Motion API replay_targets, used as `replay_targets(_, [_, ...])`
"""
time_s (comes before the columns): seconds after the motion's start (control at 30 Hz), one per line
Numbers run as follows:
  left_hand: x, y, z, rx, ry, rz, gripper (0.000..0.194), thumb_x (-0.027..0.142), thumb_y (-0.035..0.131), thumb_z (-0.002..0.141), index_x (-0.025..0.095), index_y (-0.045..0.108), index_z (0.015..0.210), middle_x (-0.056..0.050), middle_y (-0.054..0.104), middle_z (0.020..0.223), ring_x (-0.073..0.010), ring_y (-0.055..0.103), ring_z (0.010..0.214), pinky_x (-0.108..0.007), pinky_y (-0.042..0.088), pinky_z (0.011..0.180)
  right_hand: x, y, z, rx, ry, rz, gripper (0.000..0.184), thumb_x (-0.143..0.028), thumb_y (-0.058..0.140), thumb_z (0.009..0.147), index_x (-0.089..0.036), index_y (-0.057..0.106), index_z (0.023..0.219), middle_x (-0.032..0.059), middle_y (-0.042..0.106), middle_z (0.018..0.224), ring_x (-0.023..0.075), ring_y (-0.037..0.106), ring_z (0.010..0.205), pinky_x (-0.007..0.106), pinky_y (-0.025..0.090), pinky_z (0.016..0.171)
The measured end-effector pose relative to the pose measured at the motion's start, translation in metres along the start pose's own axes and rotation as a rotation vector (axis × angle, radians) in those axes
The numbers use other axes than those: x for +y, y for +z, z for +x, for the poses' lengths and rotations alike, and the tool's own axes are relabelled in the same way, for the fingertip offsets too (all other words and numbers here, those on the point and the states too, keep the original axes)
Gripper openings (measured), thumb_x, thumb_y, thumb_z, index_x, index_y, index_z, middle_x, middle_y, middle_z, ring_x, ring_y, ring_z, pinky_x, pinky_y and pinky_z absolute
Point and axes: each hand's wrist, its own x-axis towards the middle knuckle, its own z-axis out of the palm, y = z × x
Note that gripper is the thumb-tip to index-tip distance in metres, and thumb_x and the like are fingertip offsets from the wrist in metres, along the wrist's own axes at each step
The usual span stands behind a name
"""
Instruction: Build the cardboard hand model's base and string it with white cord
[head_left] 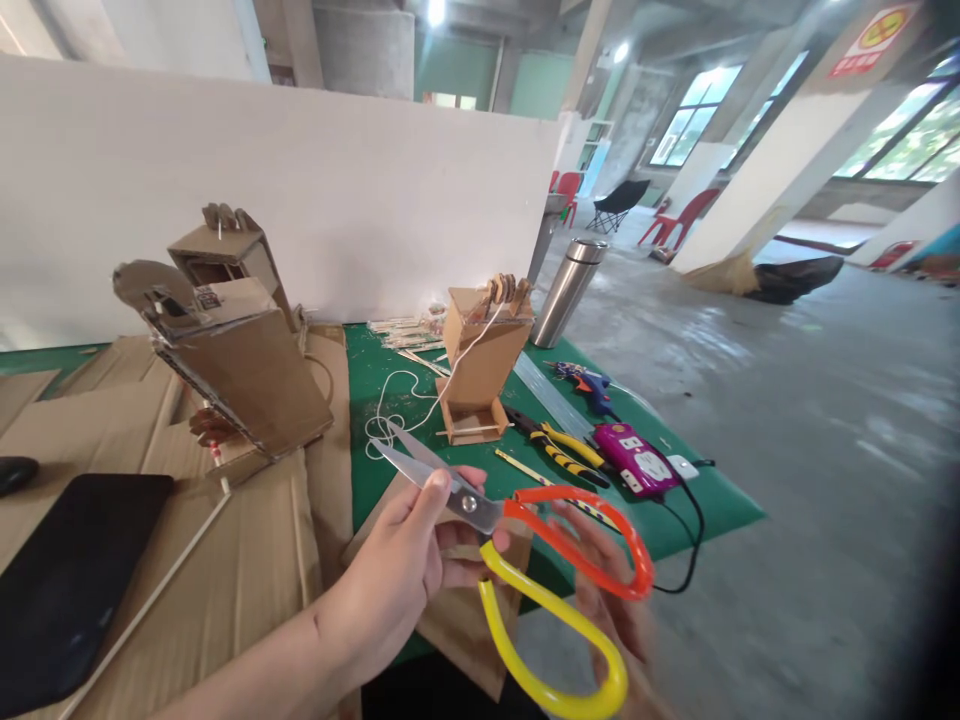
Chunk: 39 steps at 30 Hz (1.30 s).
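Observation:
My left hand [409, 565] grips a pair of scissors [469, 504] by the blades near the pivot, thumb on top. The blades point away to the upper left, slightly apart. One handle loop is orange and the other yellow, both toward my right hand [600, 570]. That hand is behind the loops, partly hidden and a little blurred, its fingers extended and not closed on the handle. Beyond the blade tips, a white string [397, 400] lies loosely curled and runs up to discs on top of a small cardboard model [484, 365]. Under my hands is a cardboard piece [480, 630].
Larger cardboard models [247, 370] stand at left, beside a black tablet-like slab [75, 580]. On the green table's right are pliers [562, 450], a purple power strip [634, 460], a glue gun [585, 385] and a steel flask [570, 292]. Thin sticks [412, 335] lie behind.

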Motion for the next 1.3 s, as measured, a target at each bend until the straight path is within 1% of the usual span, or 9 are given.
replay_targets(0.17, [-0.006, -0.001, 0.004, -0.082, -0.081, -0.059, 0.034, 0.048, 0.044, 0.091, 0.017, 0.055, 0.101, -0.003, 0.061, 0.081, -0.0142, 0.063, 0.072, -0.026, 0.050, 0.064, -0.024, 0.033, 0.016, -0.088, -0.177, 0.238, 0.077, -0.079, 0.043, 0.072, -0.037, 0.037, 0.137, 0.0067, 0.045, 0.141, 0.0347, 0.040, 0.130, 0.058, 0.035, 0.103])
replay_targets(0.3, [-0.011, 0.001, 0.007, -0.160, -0.136, -0.098, 0.035, 0.049, 0.047, 0.090, 0.017, 0.058, 0.098, -0.002, 0.060, 0.078, -0.0130, 0.062, 0.064, -0.026, 0.049, 0.061, -0.067, 0.054, 0.017, -0.003, -0.104, 0.316, 0.056, -0.068, 0.028, 0.087, -0.035, 0.041, 0.131, 0.0094, 0.051, 0.132, 0.0321, 0.048, 0.123, 0.051, 0.052, 0.084])
replay_targets(0.4, [-0.018, 0.008, 0.007, -0.193, -0.155, -0.100, 0.044, 0.054, 0.050, 0.086, 0.012, 0.062, 0.091, -0.003, 0.060, 0.068, -0.0108, 0.057, 0.055, -0.022, 0.044, 0.057, -0.102, 0.068, 0.023, 0.361, -0.044, 0.498, 0.045, -0.048, 0.018, 0.097, -0.029, 0.057, 0.108, 0.0073, 0.057, 0.100, 0.0259, 0.058, 0.105, 0.042, 0.053, 0.079])
replay_targets(0.47, [-0.022, 0.012, 0.005, -0.190, -0.153, -0.066, 0.049, 0.056, 0.050, 0.085, 0.010, 0.064, 0.086, -0.003, 0.059, 0.061, -0.0104, 0.054, 0.051, -0.021, 0.042, 0.054, -0.119, 0.073, 0.033, 0.440, -0.037, 0.628, 0.044, -0.042, 0.023, 0.098, -0.025, 0.063, 0.086, 0.0008, 0.046, 0.070, 0.0174, 0.057, 0.074, 0.038, 0.050, 0.081])
replay_targets(0.6, [-0.018, 0.008, -0.002, -0.190, -0.076, 0.150, 0.050, 0.056, 0.043, 0.088, 0.012, 0.065, 0.101, -0.007, 0.066, 0.081, -0.0160, 0.061, 0.073, -0.028, 0.048, 0.070, -0.133, 0.068, 0.053, 0.331, -0.055, 0.711, 0.044, -0.047, 0.031, 0.096, -0.024, 0.059, 0.072, -0.0049, 0.029, 0.058, 0.0104, 0.033, 0.049, 0.027, 0.044, 0.061])
replay_targets(0.77, [-0.002, -0.034, -0.015, -0.069, 0.127, 1.050, 0.034, 0.038, 0.045, 0.091, 0.025, 0.059, 0.118, -0.005, 0.060, 0.113, -0.0202, 0.058, 0.102, -0.039, 0.044, 0.094, -0.132, 0.037, 0.063, 0.308, -0.019, 0.698, 0.041, -0.052, 0.042, 0.092, -0.021, 0.056, 0.069, -0.0059, 0.024, 0.054, 0.0091, 0.022, 0.044, 0.021, 0.023, 0.039])
replay_targets(0.9, [-0.004, -0.066, -0.019, -0.023, 0.267, 1.556, 0.064, 0.044, 0.066, 0.075, 0.026, 0.045, 0.133, -0.008, 0.049, 0.132, -0.0305, 0.043, 0.124, -0.048, 0.036, 0.105, -0.131, 0.018, 0.066, 0.161, 0.059, 0.665, 0.040, -0.054, 0.046, 0.089, -0.020, 0.056, 0.070, -0.0061, 0.023, 0.052, 0.0087, 0.017, 0.041, 0.024, 0.013, 0.034])
replay_targets(1.0, [-0.010, -0.074, -0.012, -0.061, 0.241, 1.689, 0.075, 0.054, 0.066, 0.072, 0.022, 0.041, 0.136, -0.012, 0.046, 0.134, -0.0329, 0.040, 0.126, -0.049, 0.034, 0.106, -0.129, 0.016, 0.069, 0.030, 0.096, 0.634, 0.041, -0.054, 0.041, 0.091, -0.021, 0.056, 0.071, -0.0057, 0.024, 0.053, 0.0090, 0.015, 0.041, 0.025, 0.012, 0.033])
replay_targets(1.3, [-0.005, -0.071, 0.036, 0.019, 0.380, 1.810, 0.042, 0.036, 0.051, 0.086, 0.018, 0.053, 0.123, -0.010, 0.055, 0.116, -0.0282, 0.049, 0.114, -0.046, 0.039, 0.100, -0.121, 0.019, 0.077, -0.072, 0.069, 0.588, 0.044, -0.055, 0.035, 0.092, -0.021, 0.056, 0.073, -0.0058, 0.025, 0.053, 0.0081, 0.019, 0.040, 0.023, 0.018, 0.034])
